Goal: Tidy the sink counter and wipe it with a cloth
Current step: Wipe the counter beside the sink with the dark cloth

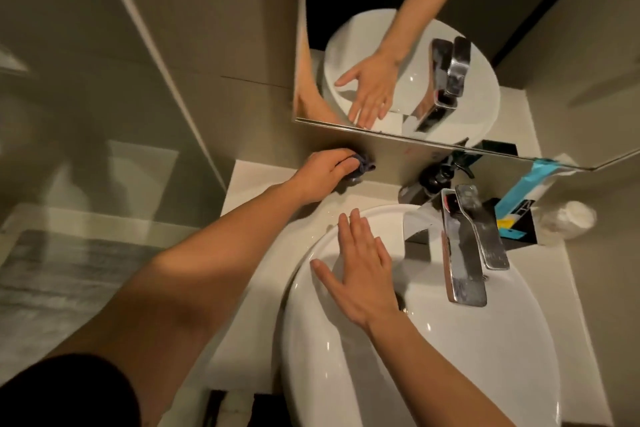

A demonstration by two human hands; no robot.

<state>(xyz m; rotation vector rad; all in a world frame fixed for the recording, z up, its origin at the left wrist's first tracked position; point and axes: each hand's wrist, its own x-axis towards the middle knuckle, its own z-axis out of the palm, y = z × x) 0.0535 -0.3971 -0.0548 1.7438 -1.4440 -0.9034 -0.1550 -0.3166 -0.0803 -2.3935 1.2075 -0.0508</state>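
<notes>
A small dark blue-grey cloth [122, 166] lies bunched at the back left of the pale counter [249, 180], against the wall under the mirror. My left hand [320, 173] grips it, fingers curled over the cloth, most of which is hidden beneath them. My right hand [356, 267] lies flat with straight, spread fingers on the back left rim of the white oval basin [433, 357].
A chrome tap [474, 253] reaches over the basin at the back. Behind it stand a dark pump bottle [438, 177], a black holder [519, 229] with a blue-and-white tube, and a clear lidded jar [568, 222]. The mirror [415, 45] hangs just above the counter.
</notes>
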